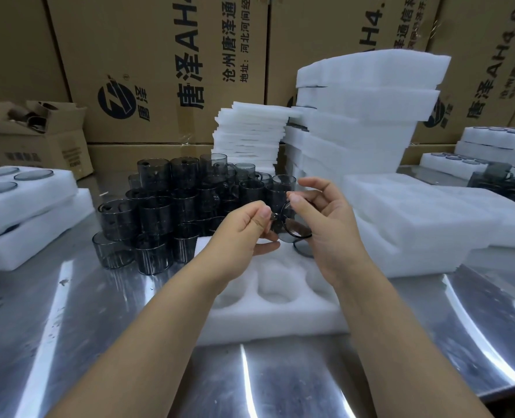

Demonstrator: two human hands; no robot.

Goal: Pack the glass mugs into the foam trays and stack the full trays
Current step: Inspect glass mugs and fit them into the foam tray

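Both hands hold one smoky glass mug (289,224) tilted in the air above a white foam tray (277,321) in front of me. My left hand (244,227) pinches the mug at its left side, by the handle. My right hand (322,224) pinches its rim from the right. One pocket at the tray's far right holds a mug (303,251), partly hidden by my right hand; the near pockets show bare foam. A pile of stacked smoky mugs (171,212) stands behind and left of the tray.
Foam trays with mugs in them (23,206) lie stacked at the left, more at the far right (488,146). A tall stack of foam trays (361,122), thin foam sheets (250,137) and trays (425,218) stand behind on the steel table (99,312). Cardboard boxes (159,70) form a wall.
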